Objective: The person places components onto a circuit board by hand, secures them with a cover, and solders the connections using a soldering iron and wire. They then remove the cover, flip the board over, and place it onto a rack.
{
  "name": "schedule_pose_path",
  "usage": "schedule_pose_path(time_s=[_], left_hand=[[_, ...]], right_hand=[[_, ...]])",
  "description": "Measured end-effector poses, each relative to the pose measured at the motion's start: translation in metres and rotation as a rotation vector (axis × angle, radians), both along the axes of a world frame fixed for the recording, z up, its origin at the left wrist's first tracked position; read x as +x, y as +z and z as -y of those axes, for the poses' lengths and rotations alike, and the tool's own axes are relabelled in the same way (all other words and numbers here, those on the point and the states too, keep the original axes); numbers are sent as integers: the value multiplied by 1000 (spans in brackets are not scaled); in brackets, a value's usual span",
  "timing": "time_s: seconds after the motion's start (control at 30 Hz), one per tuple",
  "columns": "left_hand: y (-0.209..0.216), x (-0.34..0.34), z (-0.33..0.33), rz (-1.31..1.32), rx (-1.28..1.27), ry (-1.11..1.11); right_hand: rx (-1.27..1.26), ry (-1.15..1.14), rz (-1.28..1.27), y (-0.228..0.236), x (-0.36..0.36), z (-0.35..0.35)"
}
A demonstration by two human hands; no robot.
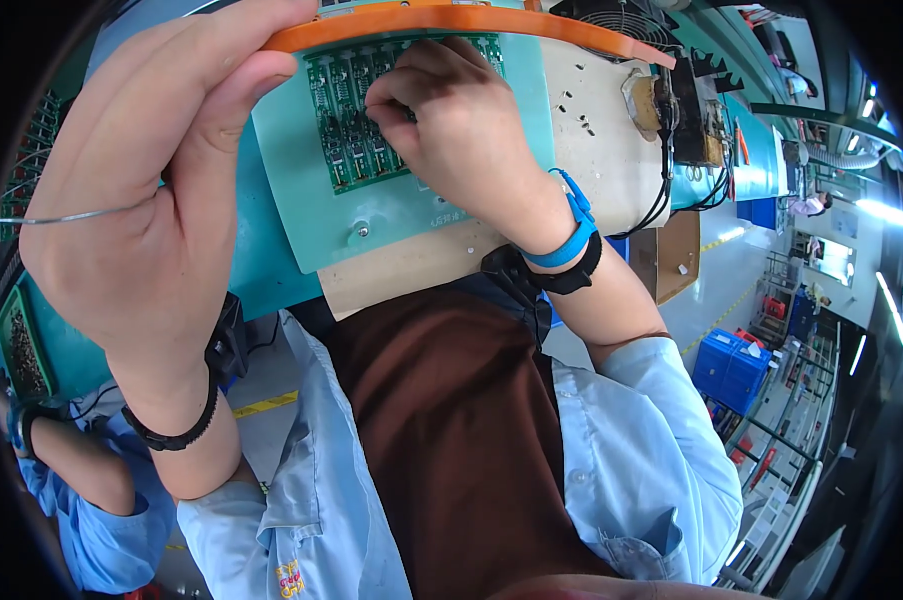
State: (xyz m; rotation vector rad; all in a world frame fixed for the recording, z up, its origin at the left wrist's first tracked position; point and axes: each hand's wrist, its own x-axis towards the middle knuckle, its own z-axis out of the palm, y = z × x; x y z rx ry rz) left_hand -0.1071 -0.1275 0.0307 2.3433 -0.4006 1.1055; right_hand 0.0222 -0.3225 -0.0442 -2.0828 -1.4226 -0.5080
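Note:
My left hand (136, 190) is raised close to the camera, its thumb and forefinger closed about the left end of a long curved orange strip (421, 18). A thin silvery wire (81, 217) crosses this hand near the base of the thumb. My right hand (461, 125) rests over a green circuit board panel (346, 130) populated with small components. Its fingers are pinched against the panel, and whatever they hold is hidden beneath them. The panel lies on a pale green plate (371, 215) with a metal screw-like knob near its front edge.
Several small dark parts (586, 125) lie on the beige sheet right of the plate. Beyond are a fan (621, 25) and a black device with cables (696, 120). A green tray of small parts (23, 345) and a co-worker's arm (81, 465) are at left. Blue crates (731, 370) stand lower right.

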Motion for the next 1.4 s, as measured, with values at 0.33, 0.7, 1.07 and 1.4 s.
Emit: schedule_pose_path(time_s=[0.33, 0.7, 1.07, 1.4], left_hand=[[4, -1, 4, -19, 12, -2], [1, 2, 3, 29, -11, -32], [23, -7, 12, -150, 192, 151], [2, -2, 5, -29, -47, 28]], right_hand=[[8, 56, 18, 1, 1, -2], [17, 11, -20, -2, -8, -11], [12, 80, -90, -1, -1, -8], [40, -39, 22, 13, 9, 18]])
